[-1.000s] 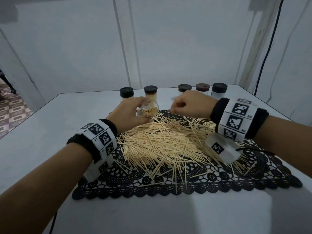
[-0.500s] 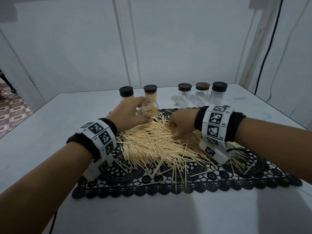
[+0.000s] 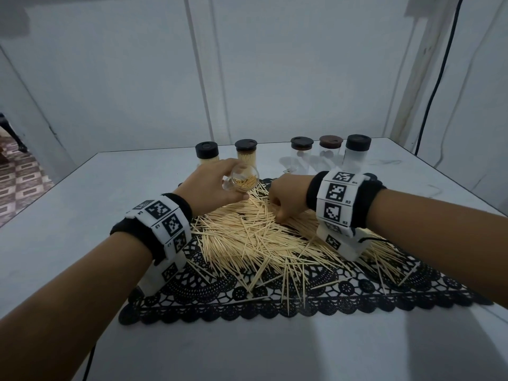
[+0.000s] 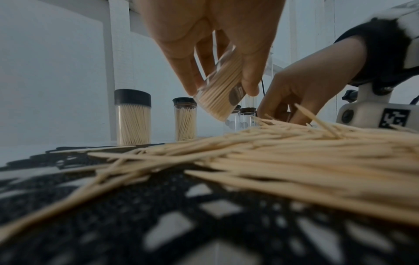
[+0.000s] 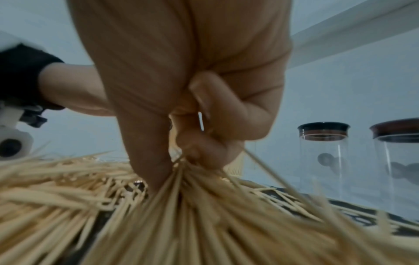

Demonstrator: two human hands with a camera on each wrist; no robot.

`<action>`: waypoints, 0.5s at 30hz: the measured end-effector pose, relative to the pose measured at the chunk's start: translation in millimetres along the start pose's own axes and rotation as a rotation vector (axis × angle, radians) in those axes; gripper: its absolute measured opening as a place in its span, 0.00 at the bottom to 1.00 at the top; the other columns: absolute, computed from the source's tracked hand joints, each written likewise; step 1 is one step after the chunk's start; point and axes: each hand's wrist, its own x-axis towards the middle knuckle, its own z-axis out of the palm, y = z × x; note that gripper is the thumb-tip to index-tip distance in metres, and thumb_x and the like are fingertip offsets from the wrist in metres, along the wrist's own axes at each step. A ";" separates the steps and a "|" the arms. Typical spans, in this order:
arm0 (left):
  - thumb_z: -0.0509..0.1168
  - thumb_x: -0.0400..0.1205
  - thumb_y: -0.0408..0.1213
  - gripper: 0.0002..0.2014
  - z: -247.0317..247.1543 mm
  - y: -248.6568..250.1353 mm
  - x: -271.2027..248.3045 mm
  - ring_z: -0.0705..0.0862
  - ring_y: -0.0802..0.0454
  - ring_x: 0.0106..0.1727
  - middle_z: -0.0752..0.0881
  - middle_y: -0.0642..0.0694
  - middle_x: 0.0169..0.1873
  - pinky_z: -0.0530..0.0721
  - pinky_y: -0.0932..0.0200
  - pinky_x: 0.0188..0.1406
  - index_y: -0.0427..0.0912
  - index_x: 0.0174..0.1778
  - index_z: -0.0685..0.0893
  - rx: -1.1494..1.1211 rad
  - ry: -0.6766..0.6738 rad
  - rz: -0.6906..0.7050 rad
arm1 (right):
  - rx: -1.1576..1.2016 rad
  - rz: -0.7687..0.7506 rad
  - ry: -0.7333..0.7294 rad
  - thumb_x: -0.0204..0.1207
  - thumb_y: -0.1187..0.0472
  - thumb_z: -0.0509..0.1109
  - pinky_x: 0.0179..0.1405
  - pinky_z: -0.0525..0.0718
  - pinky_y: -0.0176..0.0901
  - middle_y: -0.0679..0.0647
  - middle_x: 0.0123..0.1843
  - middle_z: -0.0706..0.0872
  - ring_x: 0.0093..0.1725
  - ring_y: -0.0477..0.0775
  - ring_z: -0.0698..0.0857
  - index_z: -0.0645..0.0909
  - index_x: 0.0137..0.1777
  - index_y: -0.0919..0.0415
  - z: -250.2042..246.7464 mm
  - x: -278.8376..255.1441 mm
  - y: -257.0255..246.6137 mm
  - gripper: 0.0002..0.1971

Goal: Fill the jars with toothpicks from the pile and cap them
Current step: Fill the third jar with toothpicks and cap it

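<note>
A white worktop (image 3: 68,204) inside pale walls carries a black lace mat (image 3: 275,306) near its front edge. Across the mat spreads the pile of toothpicks (image 3: 247,237). At the pile's far side the right hand (image 3: 288,196) reaches down, fingers (image 5: 204,147) curled and pinching a bunch of toothpicks. Just left of it the left hand (image 3: 211,185) grips an open clear jar (image 3: 242,181), tilted and partly filled, fingers (image 4: 188,71) wrapped round its wall. Along the far edge stand two capped full jars (image 3: 206,154) at left and three capped empty jars (image 3: 302,152) at right.
</note>
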 end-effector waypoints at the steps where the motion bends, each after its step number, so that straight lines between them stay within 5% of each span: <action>1: 0.76 0.71 0.41 0.25 0.0 -0.3 0.0 0.80 0.54 0.56 0.81 0.55 0.51 0.79 0.53 0.61 0.45 0.64 0.79 0.003 -0.001 -0.001 | -0.006 0.004 0.006 0.75 0.54 0.70 0.27 0.69 0.33 0.50 0.29 0.72 0.29 0.48 0.71 0.72 0.31 0.62 0.2 0.0 -0.5 0.16; 8: 0.76 0.72 0.42 0.25 0.1 0.4 -0.3 0.80 0.55 0.56 0.81 0.57 0.50 0.79 0.54 0.60 0.46 0.64 0.79 0.001 0.000 -0.013 | 0.012 -0.001 0.000 0.76 0.56 0.69 0.27 0.69 0.33 0.50 0.29 0.71 0.35 0.51 0.74 0.70 0.32 0.59 -3.2 -0.4 3.1 0.15; 15: 0.76 0.72 0.42 0.25 -0.2 0.6 0.7 0.80 0.55 0.55 0.81 0.56 0.50 0.78 0.54 0.60 0.45 0.65 0.78 0.015 0.008 -0.029 | 0.233 0.032 -0.016 0.76 0.56 0.71 0.19 0.75 0.27 0.52 0.30 0.80 0.23 0.44 0.77 0.78 0.38 0.64 -7.0 -7.1 15.2 0.12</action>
